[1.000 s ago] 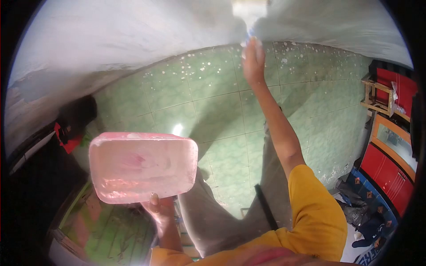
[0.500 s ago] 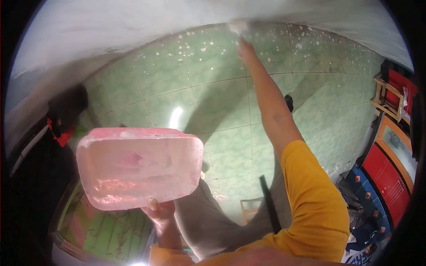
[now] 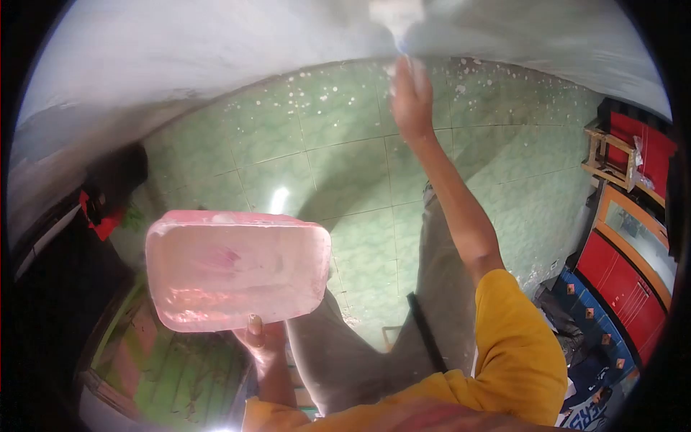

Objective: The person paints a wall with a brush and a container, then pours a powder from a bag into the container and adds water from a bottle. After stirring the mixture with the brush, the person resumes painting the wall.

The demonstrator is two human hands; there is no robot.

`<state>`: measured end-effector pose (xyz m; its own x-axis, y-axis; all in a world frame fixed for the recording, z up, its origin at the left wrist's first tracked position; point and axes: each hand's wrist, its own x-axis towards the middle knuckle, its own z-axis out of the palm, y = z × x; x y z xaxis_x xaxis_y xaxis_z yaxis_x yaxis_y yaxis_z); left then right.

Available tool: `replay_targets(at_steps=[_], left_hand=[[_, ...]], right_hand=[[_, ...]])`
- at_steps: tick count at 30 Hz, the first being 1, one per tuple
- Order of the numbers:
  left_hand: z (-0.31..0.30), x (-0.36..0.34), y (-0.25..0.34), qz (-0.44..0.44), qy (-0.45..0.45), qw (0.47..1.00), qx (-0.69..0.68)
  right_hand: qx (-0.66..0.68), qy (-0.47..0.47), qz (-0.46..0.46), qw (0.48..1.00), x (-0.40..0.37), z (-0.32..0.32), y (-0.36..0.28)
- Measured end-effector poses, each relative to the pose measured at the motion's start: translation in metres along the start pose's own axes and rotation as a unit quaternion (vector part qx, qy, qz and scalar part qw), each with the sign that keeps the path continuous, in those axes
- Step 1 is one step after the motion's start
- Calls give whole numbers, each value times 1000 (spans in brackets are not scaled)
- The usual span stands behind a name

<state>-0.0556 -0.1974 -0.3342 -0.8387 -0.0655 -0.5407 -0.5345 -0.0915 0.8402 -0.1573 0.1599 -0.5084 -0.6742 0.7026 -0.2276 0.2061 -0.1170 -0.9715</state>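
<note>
While the left hand (image 3: 263,342) steadies the pink tub (image 3: 237,277), thumb over the near rim and open side facing up to the camera, out reaches the right hand (image 3: 412,104), arm long, fingers wrapped around the brush (image 3: 397,14)! The blurred brush head shows in front of the pale wall (image 3: 216,43); contact, one cannot tell. Below, white spots pepper the green floor (image 3: 353,176) near the wall's foot.

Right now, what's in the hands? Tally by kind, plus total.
Pink rectangular plastic tub, left hand: 1
Broad white brush, blurred, right hand: 1
Total: 2
</note>
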Motion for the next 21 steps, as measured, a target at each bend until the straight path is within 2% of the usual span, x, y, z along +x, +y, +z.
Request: replay_targets(at_steps=[3, 5, 10, 13, 15, 17, 19, 21], left_hand=[[7, -3, 10, 18, 3, 999, -26], [7, -2, 9, 18, 18, 1000, -6], [3, 3, -9, 12, 39, 999, -2], [-9, 15, -27, 8, 51, 998, 34], [-15, 23, -42, 10, 46, 999, 13], [-18, 34, -51, 18, 50, 998, 26], [-24, 36, -61, 26, 58, 996, 62], [-32, 37, -69, 28, 70, 992, 104]], right_hand=[[21, -4, -52, 998, -1, 4, -29], [4, 7, -75, 997, 8, 10, -10], [-95, 7, -120, 988, 68, 19, 165], [-84, 3, 79, 993, 72, 18, 247], [-155, -14, 173, 973, 84, 8, 306], [-215, -18, 209, 954, 103, 8, 344], [-267, -2, 187, 945, 112, 10, 353], [-45, -35, 291, 955, 117, 10, 337]])
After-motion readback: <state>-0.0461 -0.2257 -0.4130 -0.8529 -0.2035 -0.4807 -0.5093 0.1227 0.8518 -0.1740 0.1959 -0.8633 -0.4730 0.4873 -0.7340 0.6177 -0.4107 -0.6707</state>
